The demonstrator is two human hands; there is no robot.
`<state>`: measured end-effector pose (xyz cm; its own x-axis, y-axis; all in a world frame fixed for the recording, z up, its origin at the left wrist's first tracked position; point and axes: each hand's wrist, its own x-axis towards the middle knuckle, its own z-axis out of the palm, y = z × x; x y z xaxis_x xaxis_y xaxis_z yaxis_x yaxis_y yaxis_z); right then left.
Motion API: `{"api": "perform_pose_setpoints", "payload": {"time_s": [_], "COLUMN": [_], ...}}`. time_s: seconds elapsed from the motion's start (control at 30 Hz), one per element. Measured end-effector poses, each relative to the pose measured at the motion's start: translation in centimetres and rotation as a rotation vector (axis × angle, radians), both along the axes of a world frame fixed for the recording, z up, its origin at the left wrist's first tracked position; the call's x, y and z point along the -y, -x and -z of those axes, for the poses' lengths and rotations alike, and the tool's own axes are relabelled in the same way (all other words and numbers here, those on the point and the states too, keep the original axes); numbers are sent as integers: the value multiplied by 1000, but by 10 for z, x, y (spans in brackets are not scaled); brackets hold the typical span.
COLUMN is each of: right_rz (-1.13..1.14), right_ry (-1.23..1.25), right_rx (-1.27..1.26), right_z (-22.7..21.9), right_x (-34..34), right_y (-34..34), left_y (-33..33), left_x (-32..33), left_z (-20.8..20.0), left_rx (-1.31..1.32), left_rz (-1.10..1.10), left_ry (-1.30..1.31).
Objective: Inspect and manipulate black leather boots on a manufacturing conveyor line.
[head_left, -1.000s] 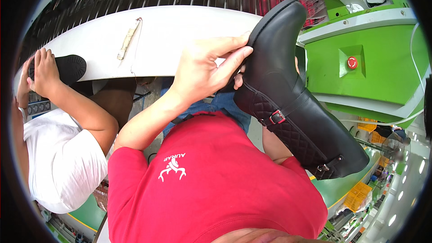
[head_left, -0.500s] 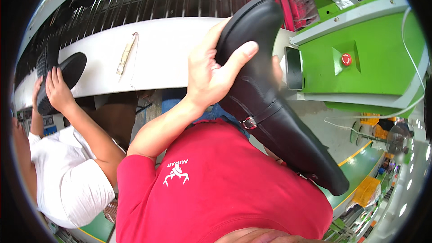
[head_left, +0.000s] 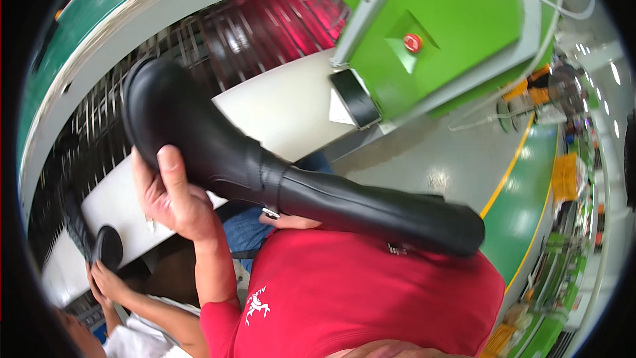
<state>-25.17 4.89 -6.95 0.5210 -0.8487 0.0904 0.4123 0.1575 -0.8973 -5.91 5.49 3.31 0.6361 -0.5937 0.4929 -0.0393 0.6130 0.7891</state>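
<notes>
A tall black boot [head_left: 331, 202] with a small metal buckle at the ankle lies across my front, its toe up to the left and its shaft down to the right. My left hand [head_left: 175, 199] grips the foot part from below, thumb raised along the side of it. Part of my right hand [head_left: 298, 221] shows under the shaft beside the buckle, closed against the boot; the rest of that hand and its forearm are hidden behind the boot.
Beyond the white ledge [head_left: 278, 93] runs a bed of metal rods [head_left: 199, 43]. A green machine panel [head_left: 457, 20] carries a red button, with a dark flat device [head_left: 356, 99] beside it. At left, a co-worker's hands [head_left: 109, 282] hold black footwear [head_left: 107, 246].
The boot has swung from steep to nearly level, its toe moving left and down. My left hand moved left with it, and the right hand now shows near the buckle. The view has turned.
</notes>
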Motion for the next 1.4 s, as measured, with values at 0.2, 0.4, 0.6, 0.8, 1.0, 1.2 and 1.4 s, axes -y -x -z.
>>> {"api": "perform_pose_setpoints", "payload": {"time_s": [0.2, 0.4, 0.6, 0.8, 1.0, 1.2, 1.4], "right_rz": [-58, -270, -275, -500, -395, -65, 37], "right_ry": [302, 199, 258, 274, 98, 628, 903], "right_rx": [-264, -311, -224, -230, 291, -83, -853], "right_z": [-14, -33, -41, -29, -28, 21, 65], "right_x": [13, 38, 43, 89, 127, 159, 177], "right_y": [1, 6, 15, -5, -41, -56, 3], "left_y": [1, -28, -39, -41, -22, 39, 49], "left_x": [-15, -26, -30, -29, -21, -16, -1], "left_z": [8, 0, -47, -49, -90, -52, 23], "left_rx": [28, -269, -8, 562, 1119, 1414, 1397], "left_rz": [-244, -104, 601, 636, 673, 434, 478], "left_ry": [-42, 72, -61, -116, 66, -127, -315]}}
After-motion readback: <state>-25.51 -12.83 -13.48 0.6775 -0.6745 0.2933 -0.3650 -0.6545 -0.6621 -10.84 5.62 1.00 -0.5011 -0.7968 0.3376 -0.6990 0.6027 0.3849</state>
